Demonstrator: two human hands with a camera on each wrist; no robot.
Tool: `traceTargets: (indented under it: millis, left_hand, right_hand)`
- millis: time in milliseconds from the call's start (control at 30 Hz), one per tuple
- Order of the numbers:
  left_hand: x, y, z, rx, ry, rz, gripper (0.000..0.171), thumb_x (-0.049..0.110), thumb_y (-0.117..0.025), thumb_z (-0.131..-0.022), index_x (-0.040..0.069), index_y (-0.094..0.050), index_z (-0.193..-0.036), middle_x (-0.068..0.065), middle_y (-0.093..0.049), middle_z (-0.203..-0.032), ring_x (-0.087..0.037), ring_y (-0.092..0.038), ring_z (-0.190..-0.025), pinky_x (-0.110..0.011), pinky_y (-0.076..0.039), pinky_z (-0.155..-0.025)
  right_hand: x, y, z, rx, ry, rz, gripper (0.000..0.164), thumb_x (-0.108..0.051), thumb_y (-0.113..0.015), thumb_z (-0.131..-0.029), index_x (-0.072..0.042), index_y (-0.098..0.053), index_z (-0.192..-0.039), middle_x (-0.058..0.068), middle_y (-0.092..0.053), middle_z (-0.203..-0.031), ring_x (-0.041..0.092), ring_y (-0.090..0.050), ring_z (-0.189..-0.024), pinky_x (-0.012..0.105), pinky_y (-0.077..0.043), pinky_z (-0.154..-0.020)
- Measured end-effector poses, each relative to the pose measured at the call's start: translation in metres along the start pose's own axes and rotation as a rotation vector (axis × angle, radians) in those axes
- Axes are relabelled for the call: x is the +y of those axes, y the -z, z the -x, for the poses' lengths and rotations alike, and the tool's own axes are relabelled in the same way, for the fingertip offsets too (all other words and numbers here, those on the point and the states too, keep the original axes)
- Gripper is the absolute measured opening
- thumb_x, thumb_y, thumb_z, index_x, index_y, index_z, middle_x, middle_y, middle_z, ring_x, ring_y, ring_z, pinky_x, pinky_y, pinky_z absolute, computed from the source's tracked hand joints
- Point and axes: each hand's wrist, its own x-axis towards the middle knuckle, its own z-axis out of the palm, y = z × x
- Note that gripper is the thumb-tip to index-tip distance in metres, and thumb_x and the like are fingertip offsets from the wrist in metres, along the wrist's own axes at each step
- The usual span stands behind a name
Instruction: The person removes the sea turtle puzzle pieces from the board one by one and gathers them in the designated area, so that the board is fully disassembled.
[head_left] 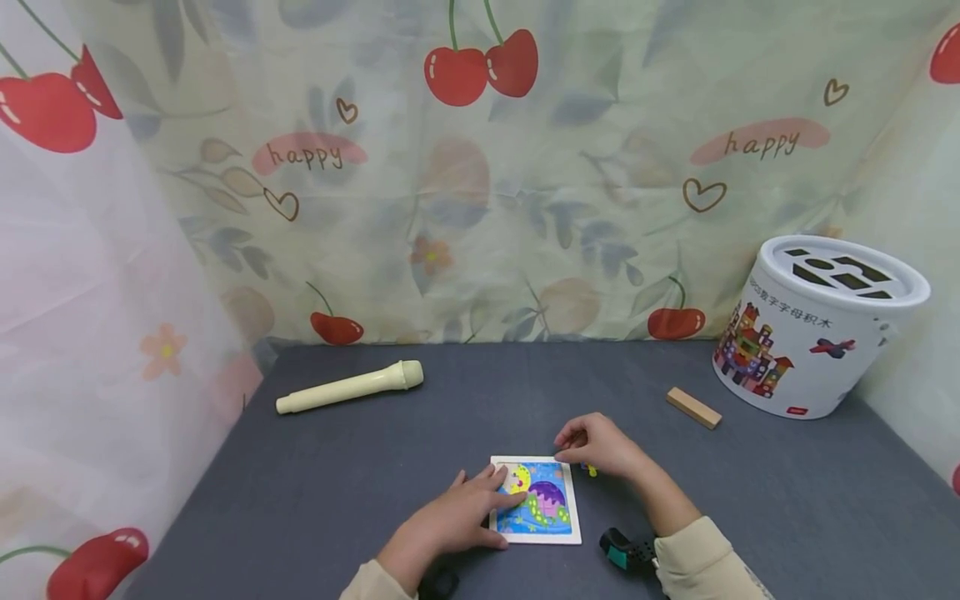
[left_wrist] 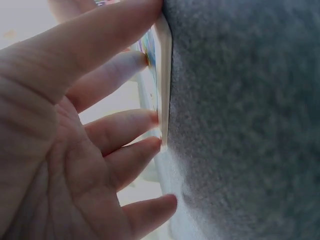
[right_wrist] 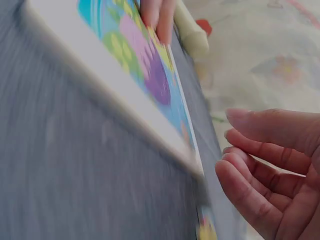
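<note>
A white-framed picture board (head_left: 572,500) with a bright cartoon scene lies on the dark table. My left hand (head_left: 457,517) rests on its left side, fingers spread over the picture and thumb at the near left corner. In the left wrist view, the fingertips of the left hand (left_wrist: 120,130) reach the board's pale edge (left_wrist: 164,75). My right hand (head_left: 607,447) hovers by the far right corner, loosely bent, with nothing between thumb and fingers in the right wrist view. Below it lies a small yellow-and-blue piece (head_left: 592,472), partly hidden by the hand.
A cream toy microphone (head_left: 352,387) lies at the back left. At the back right are a small wooden block (head_left: 693,408) and a large white tub (head_left: 795,350) with a slotted lid. A printed curtain (head_left: 480,208) hangs behind the table.
</note>
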Motion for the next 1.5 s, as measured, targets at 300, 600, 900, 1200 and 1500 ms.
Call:
traceTargets:
  millis: [300, 600, 900, 1200, 1500]
  left_hand:
    - [-0.003, -0.001, -0.002, -0.019, -0.022, 0.031, 0.058, 0.035, -0.07, -0.081, 0.032, -0.049, -0.135, -0.01, -0.031, -0.151, -0.028, -0.024, -0.142, -0.055, -0.029, -0.107]
    - [-0.005, 0.0, -0.001, -0.013, -0.048, 0.058, 0.058, 0.033, -0.07, -0.082, 0.031, -0.049, -0.135, -0.01, -0.03, -0.152, -0.029, -0.023, -0.142, -0.055, -0.029, -0.107]
    - [-0.004, 0.0, 0.0, 0.001, -0.059, 0.049, 0.057, 0.033, -0.071, -0.081, 0.03, -0.05, -0.135, -0.011, -0.031, -0.151, -0.029, -0.024, -0.142, -0.055, -0.03, -0.107]
    - [-0.004, 0.0, 0.001, 0.007, -0.071, 0.052, 0.057, 0.032, -0.071, -0.081, 0.028, -0.051, -0.135, -0.013, -0.031, -0.151, -0.03, -0.024, -0.142, -0.055, -0.03, -0.107]
    - [-0.005, -0.001, 0.0, 0.011, -0.07, 0.043, 0.057, 0.032, -0.071, -0.081, 0.028, -0.051, -0.134, -0.013, -0.031, -0.151, -0.031, -0.024, -0.141, -0.055, -0.03, -0.107]
  right_hand:
    - [-0.022, -0.024, -0.018, -0.103, 0.018, 0.04, 0.013, -0.01, -0.071, -0.08, 0.0, -0.071, -0.089, 0.003, -0.067, -0.076, 0.008, -0.055, -0.066, 0.02, -0.048, -0.06]
    - [-0.03, -0.033, -0.023, -0.115, 0.014, 0.084, 0.006, -0.009, -0.069, -0.082, -0.005, -0.073, -0.082, 0.001, -0.068, -0.073, 0.006, -0.055, -0.063, 0.021, -0.047, -0.059]
    - [-0.033, -0.037, -0.022, -0.078, -0.019, 0.115, 0.007, -0.007, -0.068, -0.083, -0.004, -0.073, -0.08, 0.002, -0.069, -0.073, 0.006, -0.055, -0.064, 0.021, -0.046, -0.058]
    - [-0.032, -0.039, -0.022, -0.082, 0.002, 0.113, 0.006, -0.004, -0.067, -0.083, -0.003, -0.073, -0.082, 0.003, -0.068, -0.074, 0.008, -0.055, -0.065, 0.021, -0.046, -0.059]
    - [-0.032, -0.042, -0.023, -0.078, -0.004, 0.115, 0.005, -0.002, -0.066, -0.083, -0.003, -0.069, -0.08, 0.001, -0.059, -0.072, 0.011, -0.049, -0.064, 0.021, -0.042, -0.057]
